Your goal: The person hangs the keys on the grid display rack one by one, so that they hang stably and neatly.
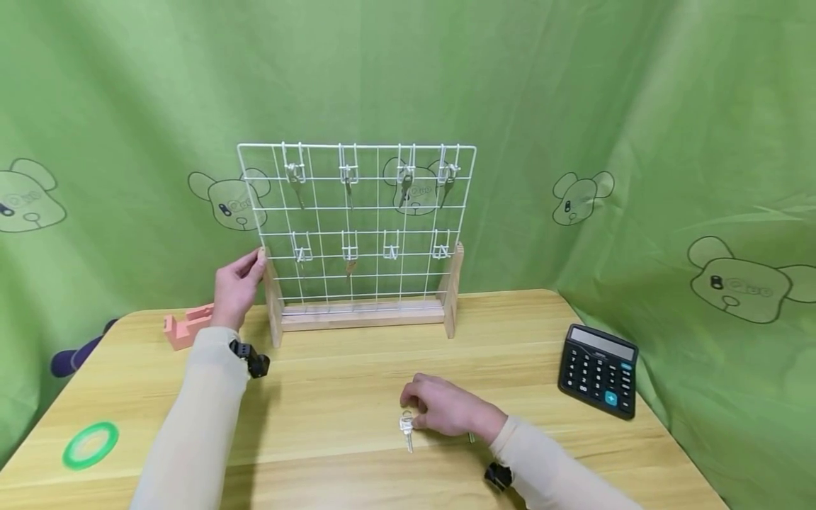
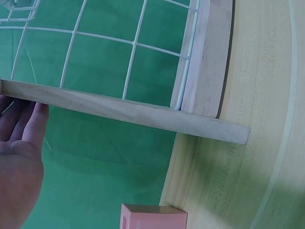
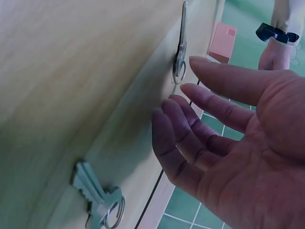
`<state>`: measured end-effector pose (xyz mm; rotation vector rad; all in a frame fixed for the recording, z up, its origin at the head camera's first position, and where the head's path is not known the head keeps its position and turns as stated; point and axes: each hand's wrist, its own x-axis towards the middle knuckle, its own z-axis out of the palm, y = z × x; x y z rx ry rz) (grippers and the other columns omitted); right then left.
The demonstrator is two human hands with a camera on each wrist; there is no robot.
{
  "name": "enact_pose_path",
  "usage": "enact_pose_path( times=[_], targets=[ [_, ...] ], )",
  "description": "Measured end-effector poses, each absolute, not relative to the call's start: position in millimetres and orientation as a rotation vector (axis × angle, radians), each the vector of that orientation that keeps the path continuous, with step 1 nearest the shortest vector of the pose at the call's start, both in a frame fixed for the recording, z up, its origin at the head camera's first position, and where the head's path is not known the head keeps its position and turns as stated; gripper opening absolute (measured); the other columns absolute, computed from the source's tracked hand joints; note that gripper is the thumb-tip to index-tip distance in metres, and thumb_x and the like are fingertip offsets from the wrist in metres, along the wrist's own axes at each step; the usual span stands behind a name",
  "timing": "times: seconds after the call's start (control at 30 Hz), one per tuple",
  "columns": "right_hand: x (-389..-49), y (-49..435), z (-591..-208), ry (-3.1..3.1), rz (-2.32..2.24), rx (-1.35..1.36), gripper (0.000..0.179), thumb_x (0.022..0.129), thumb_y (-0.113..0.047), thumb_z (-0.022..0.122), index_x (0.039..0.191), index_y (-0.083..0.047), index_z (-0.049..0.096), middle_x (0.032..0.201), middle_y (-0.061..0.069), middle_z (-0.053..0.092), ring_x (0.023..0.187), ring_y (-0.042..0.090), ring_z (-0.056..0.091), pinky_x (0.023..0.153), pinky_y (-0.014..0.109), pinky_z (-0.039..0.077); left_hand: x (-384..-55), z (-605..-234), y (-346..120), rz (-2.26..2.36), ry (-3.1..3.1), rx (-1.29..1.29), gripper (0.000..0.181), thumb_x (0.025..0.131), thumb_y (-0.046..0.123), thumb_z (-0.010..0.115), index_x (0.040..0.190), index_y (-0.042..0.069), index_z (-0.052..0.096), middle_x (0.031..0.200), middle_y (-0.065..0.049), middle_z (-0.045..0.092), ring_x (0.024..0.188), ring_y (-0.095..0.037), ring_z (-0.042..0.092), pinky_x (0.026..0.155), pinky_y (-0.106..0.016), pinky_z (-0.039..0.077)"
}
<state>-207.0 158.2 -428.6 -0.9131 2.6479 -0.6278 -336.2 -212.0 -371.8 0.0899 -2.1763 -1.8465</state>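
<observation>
My left hand (image 1: 236, 287) grips the top of the left wooden upright (image 1: 273, 301) of a white wire grid rack (image 1: 377, 209); in the left wrist view its fingers (image 2: 33, 126) go behind the wood. Keys hang from all the upper hooks, and a brass-toned key (image 1: 350, 267) hangs in the lower row. Over the table, my right hand (image 1: 449, 405) has loosely bent fingers beside a silver key (image 1: 408, 432) with a ring. The right wrist view shows thumb and forefinger apart, close to that ring. Another key (image 3: 97, 195) lies under this hand, mostly hidden in the head view.
A black calculator (image 1: 599, 372) lies on the right of the wooden table (image 1: 331, 439). At the left are a pink block-shaped holder (image 1: 183, 329) and a green ring (image 1: 91, 445). Something purple (image 1: 78, 358) shows past the left edge. Green curtains surround the table.
</observation>
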Motion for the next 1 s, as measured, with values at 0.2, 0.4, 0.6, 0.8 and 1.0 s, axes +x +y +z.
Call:
enact_pose_path(
  times=[0.2,0.4,0.6,0.8,1.0],
  targets=[
    [-207.7,153.4,-433.1,2.666,-0.598,-0.921,0.018,0.084,-0.004,0.076,0.098,-0.01,0.065,0.086,-0.006,0.05,0.078,0.008,0.048,0.068,0.021,0.048,-336.2,-370.8,-211.9,-1.847,-2.174,0.106,0.048,0.1,0.027,0.058,0.143,0.008,0.047,0.144,-0.015,0.049,0.128,-0.027,0.05,0.105,-0.028,0.043],
    [-208.8,153.2,-435.6,2.678,-0.597,-0.905,0.016,0.085,-0.006,0.076,0.089,-0.014,0.062,0.084,-0.007,0.051,0.077,0.008,0.048,0.067,0.021,0.047,-334.8,-369.8,-211.2,-1.853,-2.178,0.104,0.047,0.101,0.027,0.057,0.144,0.009,0.047,0.144,-0.015,0.049,0.128,-0.027,0.05,0.105,-0.029,0.043],
    [-210.9,153.8,-439.3,2.689,-0.615,-0.96,0.019,0.085,-0.006,0.075,0.08,-0.018,0.06,0.08,-0.009,0.051,0.075,0.006,0.048,0.065,0.02,0.046,-333.4,-369.7,-211.5,-1.854,-2.19,0.114,0.048,0.101,0.028,0.057,0.144,0.01,0.047,0.143,-0.014,0.049,0.127,-0.027,0.051,0.104,-0.029,0.044],
    [-212.5,153.5,-440.1,2.677,-0.636,-0.971,0.022,0.085,-0.002,0.073,0.077,-0.017,0.059,0.075,-0.01,0.052,0.071,0.005,0.048,0.063,0.02,0.047,-334.1,-369.8,-211.7,-1.859,-2.186,0.118,0.048,0.1,0.029,0.058,0.144,0.01,0.048,0.143,-0.014,0.05,0.127,-0.027,0.052,0.104,-0.029,0.044],
    [-211.5,154.5,-438.0,2.629,-0.714,-0.947,0.02,0.087,-0.002,0.071,0.079,-0.017,0.061,0.072,-0.011,0.054,0.068,0.003,0.05,0.062,0.02,0.049,-333.7,-369.6,-211.7,-1.859,-2.175,0.11,0.047,0.1,0.027,0.058,0.143,0.009,0.048,0.143,-0.014,0.05,0.127,-0.027,0.051,0.104,-0.028,0.044]
  ],
)
